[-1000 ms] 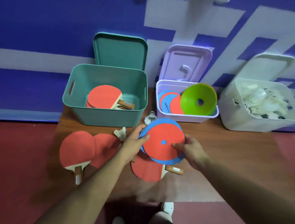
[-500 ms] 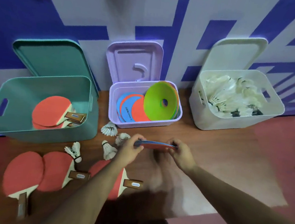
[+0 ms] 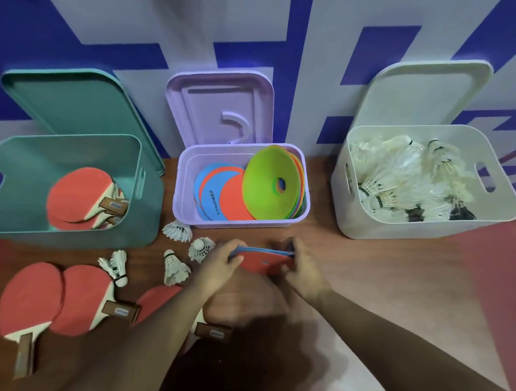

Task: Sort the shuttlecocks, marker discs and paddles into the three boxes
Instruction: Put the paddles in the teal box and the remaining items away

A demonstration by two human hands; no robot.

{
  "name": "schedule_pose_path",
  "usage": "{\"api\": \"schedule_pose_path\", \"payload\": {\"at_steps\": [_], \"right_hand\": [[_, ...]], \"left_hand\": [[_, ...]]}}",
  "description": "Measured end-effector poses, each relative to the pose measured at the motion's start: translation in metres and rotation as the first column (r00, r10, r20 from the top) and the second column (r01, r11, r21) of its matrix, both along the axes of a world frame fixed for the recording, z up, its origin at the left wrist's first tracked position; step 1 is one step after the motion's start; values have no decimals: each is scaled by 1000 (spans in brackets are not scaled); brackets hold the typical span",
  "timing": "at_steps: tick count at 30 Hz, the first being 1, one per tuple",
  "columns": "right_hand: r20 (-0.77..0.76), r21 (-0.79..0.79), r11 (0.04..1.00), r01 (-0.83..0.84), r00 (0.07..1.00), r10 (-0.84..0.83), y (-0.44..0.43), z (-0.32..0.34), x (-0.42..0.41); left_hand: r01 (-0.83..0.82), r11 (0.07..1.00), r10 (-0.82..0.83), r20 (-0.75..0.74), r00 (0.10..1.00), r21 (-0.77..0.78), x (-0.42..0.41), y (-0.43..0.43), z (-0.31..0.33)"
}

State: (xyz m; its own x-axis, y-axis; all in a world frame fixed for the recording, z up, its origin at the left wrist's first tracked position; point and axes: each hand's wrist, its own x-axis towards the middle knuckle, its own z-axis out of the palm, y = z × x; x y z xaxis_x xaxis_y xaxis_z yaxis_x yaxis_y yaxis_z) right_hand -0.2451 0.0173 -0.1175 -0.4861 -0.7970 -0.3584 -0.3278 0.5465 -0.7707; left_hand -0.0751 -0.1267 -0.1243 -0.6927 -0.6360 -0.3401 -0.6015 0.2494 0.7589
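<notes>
left hand (image 3: 217, 267) and right hand (image 3: 303, 270) each pinch an edge of the stacked marker discs (image 3: 264, 259), held just before the lilac box (image 3: 236, 221).

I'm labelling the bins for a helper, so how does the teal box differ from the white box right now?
The teal box sits at the left end and holds red paddles; the white box at the right end holds shuttlecocks. The teal box is only partly filled; the white box looks nearly full. Both stand open, with handle slots in their walls.
</notes>
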Motion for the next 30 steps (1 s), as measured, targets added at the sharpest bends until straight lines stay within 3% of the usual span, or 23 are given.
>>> {"api": "schedule_pose_path", "payload": {"at_steps": [4,8,11,14,16,19,21,24,30], "right_hand": [[130,31,999,-29,991,24,-8,4,7],[27,-88,995,-54,998,57,-23,18,18],[-33,-164,975,-151,989,147,-35,42,14],[144,-250,966,-65,984,104,-57,69,11],[331,-217,975,54,943,22,-75,86,10],[509,-128,976,175,857,-86,-103,97,10],[474,-87,958,274,857,-202,-127,92,10],[430,15,930,368,837,-338,-155,77,12],[169,153,914,375,902,-398,-187,28,9]], "left_hand": [[-10,996,9,16,1000,84,3,2,-1],[-99,994,98,30,995,41,9,-6,7],[-127,986,139,-106,985,111,20,-24,30],[-148,939,235,-269,934,309,34,-50,56],[-198,889,347,-326,879,413,38,-69,68],[-381,837,510,-307,804,393,30,-95,84],[-480,791,585,-240,775,379,19,-111,87],[-467,776,575,-171,800,425,3,-128,88],[-443,892,448,-60,892,86,-14,-157,70]]}}
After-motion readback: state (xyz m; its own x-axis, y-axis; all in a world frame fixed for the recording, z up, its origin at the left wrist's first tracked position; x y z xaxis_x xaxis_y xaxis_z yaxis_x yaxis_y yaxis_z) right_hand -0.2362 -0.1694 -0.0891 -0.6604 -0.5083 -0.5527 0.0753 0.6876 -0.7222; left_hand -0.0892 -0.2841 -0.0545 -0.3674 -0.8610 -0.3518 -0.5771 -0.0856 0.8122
